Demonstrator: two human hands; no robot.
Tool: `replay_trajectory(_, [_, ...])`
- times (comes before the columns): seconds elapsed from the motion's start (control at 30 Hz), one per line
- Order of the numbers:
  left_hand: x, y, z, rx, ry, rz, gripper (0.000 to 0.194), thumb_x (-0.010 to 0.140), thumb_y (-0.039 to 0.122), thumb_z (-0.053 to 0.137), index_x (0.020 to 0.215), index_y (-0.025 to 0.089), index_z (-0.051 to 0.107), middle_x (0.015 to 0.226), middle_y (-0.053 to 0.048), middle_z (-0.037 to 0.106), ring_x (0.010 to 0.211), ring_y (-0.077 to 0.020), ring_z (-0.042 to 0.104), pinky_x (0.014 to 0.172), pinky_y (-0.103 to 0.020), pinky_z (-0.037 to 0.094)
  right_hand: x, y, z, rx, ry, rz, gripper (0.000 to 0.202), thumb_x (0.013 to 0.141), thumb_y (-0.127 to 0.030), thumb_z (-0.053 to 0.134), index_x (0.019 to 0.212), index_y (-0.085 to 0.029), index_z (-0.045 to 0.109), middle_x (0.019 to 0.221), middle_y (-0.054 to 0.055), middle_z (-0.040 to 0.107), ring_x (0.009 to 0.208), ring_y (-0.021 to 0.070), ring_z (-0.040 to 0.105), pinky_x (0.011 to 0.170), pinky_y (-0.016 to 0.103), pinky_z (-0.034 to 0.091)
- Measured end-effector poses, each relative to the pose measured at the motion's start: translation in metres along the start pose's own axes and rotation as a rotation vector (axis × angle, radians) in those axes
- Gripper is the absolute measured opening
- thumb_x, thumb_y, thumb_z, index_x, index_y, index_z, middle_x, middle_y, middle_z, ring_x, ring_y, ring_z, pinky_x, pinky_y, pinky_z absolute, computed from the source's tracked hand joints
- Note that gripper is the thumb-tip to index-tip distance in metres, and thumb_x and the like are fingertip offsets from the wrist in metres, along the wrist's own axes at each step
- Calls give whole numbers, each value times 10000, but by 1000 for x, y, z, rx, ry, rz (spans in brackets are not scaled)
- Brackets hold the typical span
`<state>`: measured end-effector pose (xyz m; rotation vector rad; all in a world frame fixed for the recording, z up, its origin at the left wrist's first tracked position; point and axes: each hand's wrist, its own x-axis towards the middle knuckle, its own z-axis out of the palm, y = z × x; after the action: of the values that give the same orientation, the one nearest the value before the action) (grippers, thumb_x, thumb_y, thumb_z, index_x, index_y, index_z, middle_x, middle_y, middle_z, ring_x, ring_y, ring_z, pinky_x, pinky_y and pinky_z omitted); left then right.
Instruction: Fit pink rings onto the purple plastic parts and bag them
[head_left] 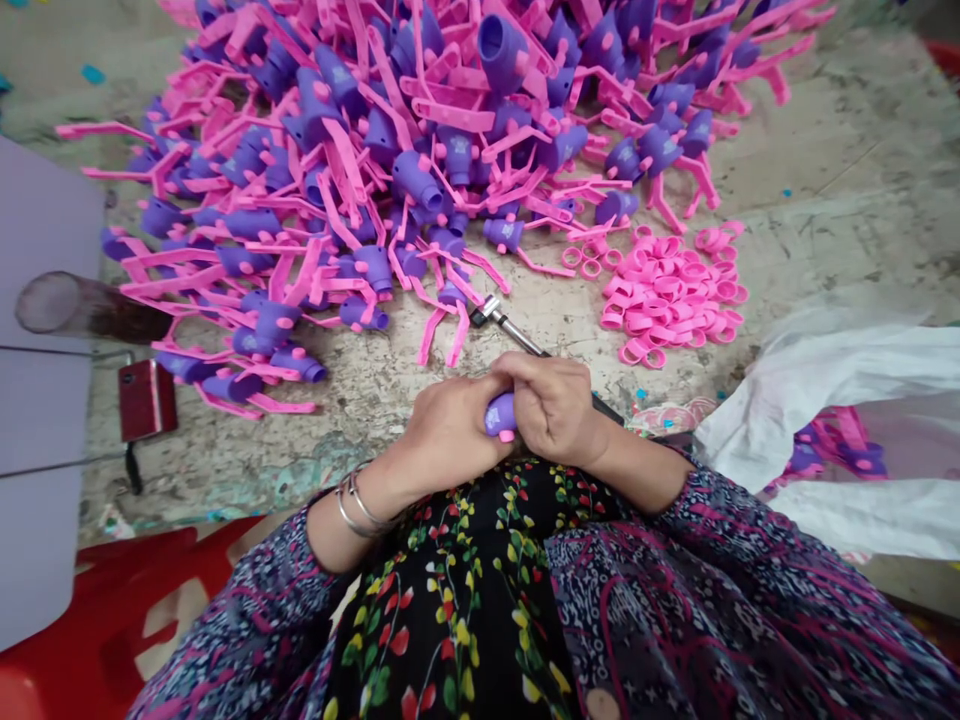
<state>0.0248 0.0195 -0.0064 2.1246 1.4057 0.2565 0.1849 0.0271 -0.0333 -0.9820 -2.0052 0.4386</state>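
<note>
A purple plastic piece with a pink knob [499, 414] sits between my two hands, close to my body at the table's near edge. My left hand [450, 430] is closed around its left side. Pressed against it from the right, my right hand [559, 405] has its fingers curled in; these hide most of the piece, and whatever else is in that grip is out of sight. Just beyond my hands lies a metal tool with a dark handle [517, 330], partly covered by my right hand. Small pink rings [671, 295] form a pile to the right.
A big heap of purple pieces with pink arms [375, 180] covers the far side of the worn table [840, 190]. At left stand a glass of dark drink [90, 308] and a dark red box [147, 400]. A white bag [862, 390] holding similar pieces is at right.
</note>
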Motion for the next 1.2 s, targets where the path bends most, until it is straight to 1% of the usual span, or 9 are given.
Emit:
replay_trajectory(0.2, [2,-2,4,-245,-127,-82,168,583,227,643,745,207,604,591,21,609,522,-156,560,453,-249,381,-2,5,3,18,-21,-134,353,849,-154,391,1115,-182,621,731,18,715,589,158,651,610,298,537])
replay_trajectory(0.3, [1,-4,7,-374,-159,-68,188,571,202,634,753,197,586,607,36,590,528,-132,537,469,-239,394,0,3,0,-14,-49,-126,358,876,-198,379,1138,-197,622,725,7,705,599,156,637,630,299,526])
replay_trajectory(0.4, [-2,-4,9,-442,-66,-36,189,614,189,618,799,196,576,656,46,595,564,-115,535,522,-238,431,6,-1,-13,7,-182,44,402,943,-326,381,1285,-213,559,789,16,694,663,160,622,664,300,503])
replay_trajectory(0.47, [-5,-3,8,-410,24,-15,192,637,176,610,825,200,579,694,42,612,602,-119,551,567,-250,452,9,0,-25,159,-240,220,480,968,-465,353,1368,-243,494,797,14,659,688,161,603,651,293,483])
replay_trajectory(0.53, [-9,-3,6,-376,93,24,217,639,156,610,850,203,589,739,35,633,647,-125,574,608,-258,465,7,5,-35,388,-162,395,552,965,-581,285,1370,-267,490,753,3,608,664,152,577,614,279,464])
replay_trajectory(0.63, [-11,-3,5,-367,147,68,232,644,146,613,867,209,604,763,31,649,674,-125,592,630,-255,468,-5,11,-42,663,-2,628,609,958,-640,223,1244,-242,584,677,-9,561,594,135,540,567,264,446])
replay_trajectory(0.77, [-12,-2,7,-315,189,101,225,640,150,612,856,213,613,743,29,657,653,-127,586,618,-257,458,-22,5,-39,796,-32,770,519,970,-589,327,1102,-203,648,668,-8,565,584,122,539,569,259,458])
replay_trajectory(1.0, [-12,2,6,-194,231,121,162,666,186,596,826,213,598,701,21,647,628,-138,569,601,-271,440,-30,-8,-42,767,-79,675,299,964,-435,492,1124,-238,649,702,-15,564,640,125,554,605,270,468])
replay_trajectory(1.2, [-12,2,6,-143,253,145,130,701,241,617,826,215,591,698,13,653,629,-144,574,594,-273,437,-24,-12,-48,499,-127,399,291,858,-343,684,1137,-269,642,826,9,606,751,152,593,703,314,510])
